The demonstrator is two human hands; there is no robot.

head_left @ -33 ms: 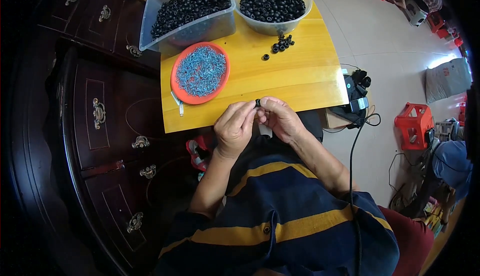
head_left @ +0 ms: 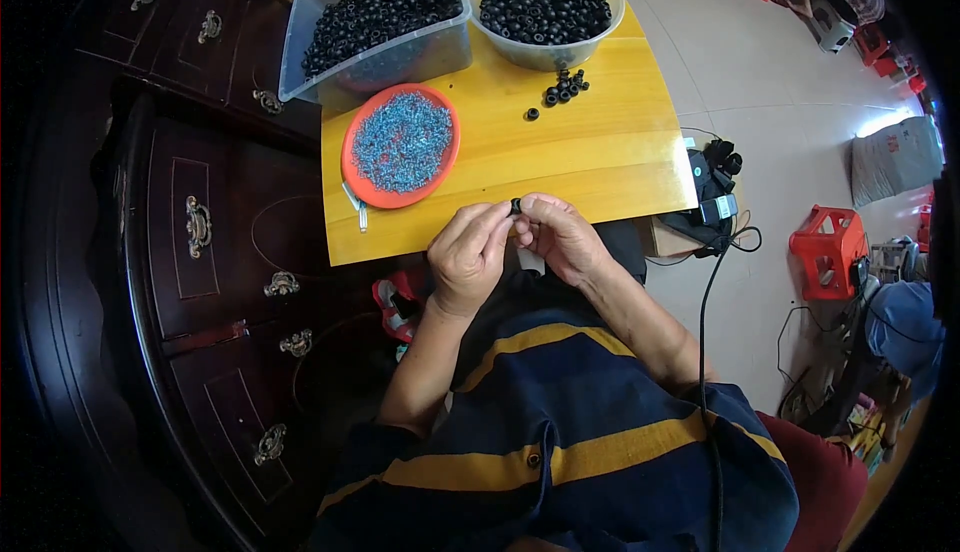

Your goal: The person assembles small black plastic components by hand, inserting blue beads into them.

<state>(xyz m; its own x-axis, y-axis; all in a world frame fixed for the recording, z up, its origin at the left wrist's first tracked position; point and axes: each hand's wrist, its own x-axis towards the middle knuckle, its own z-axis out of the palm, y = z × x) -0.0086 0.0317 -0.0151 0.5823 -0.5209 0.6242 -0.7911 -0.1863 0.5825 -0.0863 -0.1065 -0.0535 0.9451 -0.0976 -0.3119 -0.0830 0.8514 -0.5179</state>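
At the near edge of the yellow table, my left hand [head_left: 468, 257] and my right hand [head_left: 562, 236] meet, fingers pinched from both sides around a small black ring-shaped part [head_left: 516, 207]. The fingers hide most of it. A small loose pile of black parts [head_left: 563, 90] lies farther back, with a single black part [head_left: 532, 114] beside it. Left of my hands stands a red plate [head_left: 352, 167] spread with many tiny silvery-blue metal pieces [head_left: 403, 142]. A slim metal tool [head_left: 362, 217] lies by the plate's near rim; its kind is unclear.
On the yellow table [head_left: 590, 172], a clear rectangular bin [head_left: 400, 60] and a clear round tub [head_left: 545, 55] hold many black parts. Dark wooden drawers [head_left: 215, 242] stand close on the left. A black cable [head_left: 706, 332] hangs at my right. Beyond are a red stool [head_left: 828, 252] and other people.
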